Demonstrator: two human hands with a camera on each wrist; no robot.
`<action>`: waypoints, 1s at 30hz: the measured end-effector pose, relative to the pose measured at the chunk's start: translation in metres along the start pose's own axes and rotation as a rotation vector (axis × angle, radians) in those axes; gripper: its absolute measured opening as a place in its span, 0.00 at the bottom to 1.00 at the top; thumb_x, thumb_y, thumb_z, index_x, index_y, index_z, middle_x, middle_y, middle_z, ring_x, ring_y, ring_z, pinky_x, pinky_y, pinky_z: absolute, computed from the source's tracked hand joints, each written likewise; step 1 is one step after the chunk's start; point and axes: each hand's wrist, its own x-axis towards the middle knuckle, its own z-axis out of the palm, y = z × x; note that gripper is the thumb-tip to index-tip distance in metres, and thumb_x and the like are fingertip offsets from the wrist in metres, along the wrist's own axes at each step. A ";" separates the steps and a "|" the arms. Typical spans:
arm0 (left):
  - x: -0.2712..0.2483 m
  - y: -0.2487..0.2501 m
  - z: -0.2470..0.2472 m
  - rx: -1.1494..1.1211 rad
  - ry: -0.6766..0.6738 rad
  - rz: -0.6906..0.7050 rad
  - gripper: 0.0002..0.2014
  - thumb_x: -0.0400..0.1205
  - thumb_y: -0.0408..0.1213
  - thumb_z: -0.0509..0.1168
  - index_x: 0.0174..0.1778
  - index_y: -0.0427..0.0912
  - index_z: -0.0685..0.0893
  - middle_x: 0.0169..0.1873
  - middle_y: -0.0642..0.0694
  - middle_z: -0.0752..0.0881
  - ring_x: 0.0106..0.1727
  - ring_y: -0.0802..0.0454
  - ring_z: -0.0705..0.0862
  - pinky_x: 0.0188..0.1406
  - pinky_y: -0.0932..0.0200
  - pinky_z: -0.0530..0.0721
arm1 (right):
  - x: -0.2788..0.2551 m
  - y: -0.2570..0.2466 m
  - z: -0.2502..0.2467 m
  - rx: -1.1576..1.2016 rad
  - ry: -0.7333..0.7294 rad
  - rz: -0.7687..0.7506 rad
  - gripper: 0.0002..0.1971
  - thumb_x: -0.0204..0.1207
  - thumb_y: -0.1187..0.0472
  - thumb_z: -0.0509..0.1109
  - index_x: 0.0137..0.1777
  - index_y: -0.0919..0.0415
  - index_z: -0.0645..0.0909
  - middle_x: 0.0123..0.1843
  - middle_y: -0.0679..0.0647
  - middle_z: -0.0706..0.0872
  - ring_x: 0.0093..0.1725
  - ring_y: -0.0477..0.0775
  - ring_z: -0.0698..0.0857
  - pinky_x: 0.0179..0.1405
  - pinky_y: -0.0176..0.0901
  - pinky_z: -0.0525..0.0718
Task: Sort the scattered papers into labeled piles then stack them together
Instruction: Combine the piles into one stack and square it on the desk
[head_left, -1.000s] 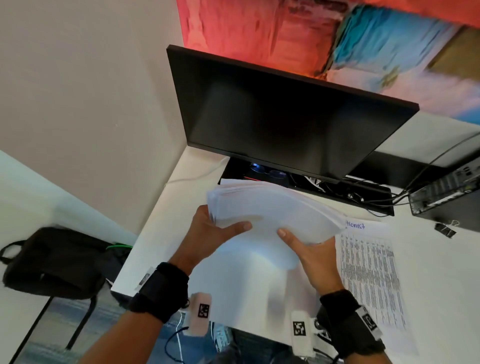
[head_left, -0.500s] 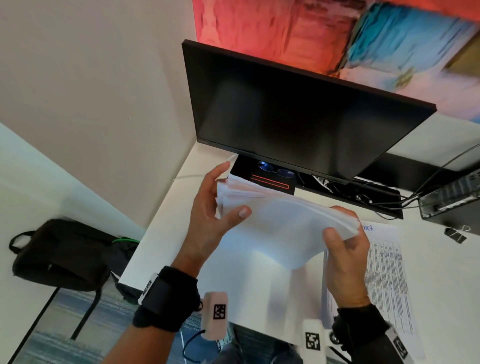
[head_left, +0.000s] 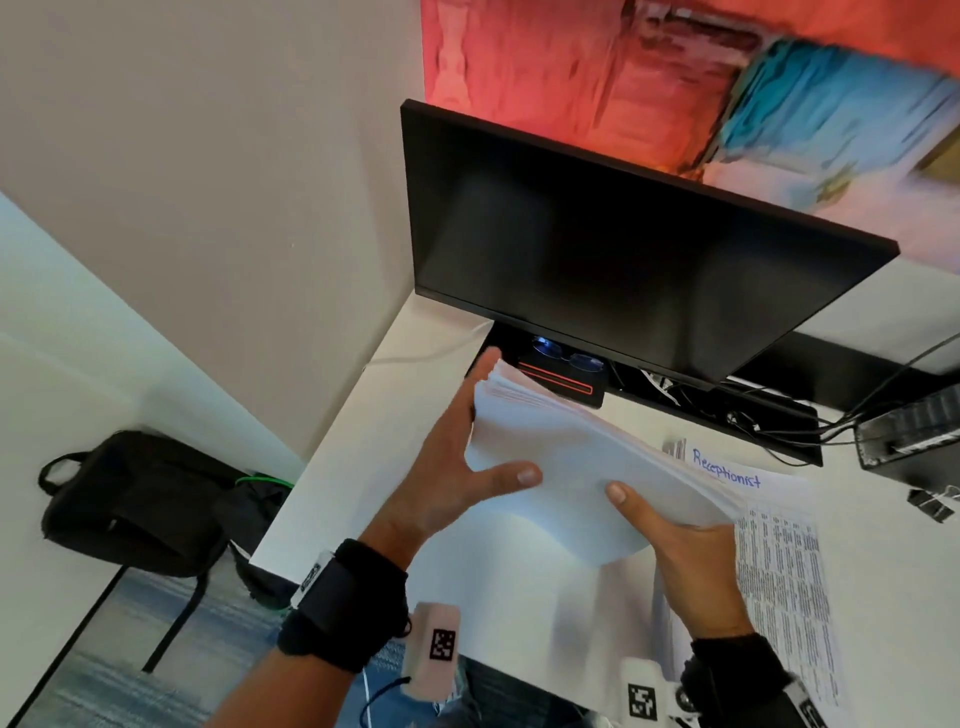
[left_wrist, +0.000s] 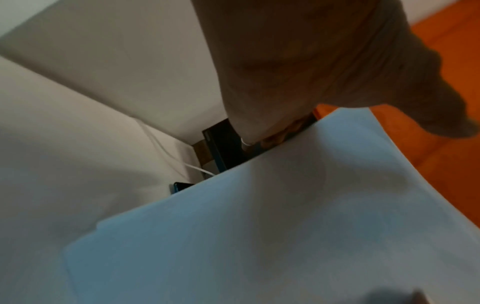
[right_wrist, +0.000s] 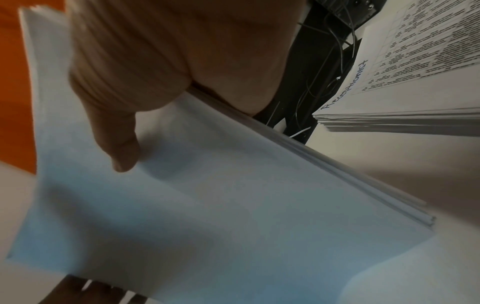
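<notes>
Thick sheaf (head_left: 566, 462) held above counter (head_left: 363, 441): left hand (head_left: 447, 483) flat-fingered against edge, right hand (head_left: 680, 551) gripping corner. Receptionist pile (head_left: 779, 561) lying beside sheaf. Sorting seemingly done; stacking remaining.

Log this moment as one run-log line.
stage: squaring held sheaf | left hand: flat against sheaf's left edge | right hand: grips paper sheaf from below | Receptionist pile: on desk, right of sheaf

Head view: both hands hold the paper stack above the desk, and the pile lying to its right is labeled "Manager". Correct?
Not quite. The label on the pile reads "Receptionist", legible in the head view. The rest holds: the left hand and right hand hold the paper stack above the desk.
</notes>
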 end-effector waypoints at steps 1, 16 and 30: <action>0.000 -0.004 -0.002 0.040 0.025 -0.015 0.58 0.71 0.66 0.80 0.91 0.61 0.53 0.87 0.61 0.65 0.86 0.57 0.69 0.81 0.46 0.78 | 0.001 0.001 0.000 0.010 0.004 0.002 0.18 0.70 0.67 0.85 0.60 0.54 0.92 0.53 0.49 0.97 0.54 0.49 0.95 0.48 0.33 0.91; 0.023 0.019 0.004 0.027 0.072 0.073 0.25 0.73 0.24 0.83 0.59 0.53 0.88 0.49 0.66 0.93 0.55 0.62 0.92 0.51 0.67 0.88 | 0.011 -0.022 0.018 -0.007 0.103 -0.156 0.16 0.73 0.67 0.82 0.59 0.54 0.90 0.52 0.40 0.96 0.53 0.41 0.94 0.53 0.34 0.91; 0.014 0.001 0.022 0.009 0.196 -0.065 0.22 0.67 0.36 0.88 0.55 0.54 0.91 0.47 0.61 0.95 0.51 0.61 0.93 0.46 0.66 0.89 | 0.005 0.028 0.012 -0.200 0.068 0.072 0.24 0.66 0.61 0.90 0.63 0.56 0.91 0.56 0.49 0.96 0.57 0.51 0.95 0.63 0.54 0.92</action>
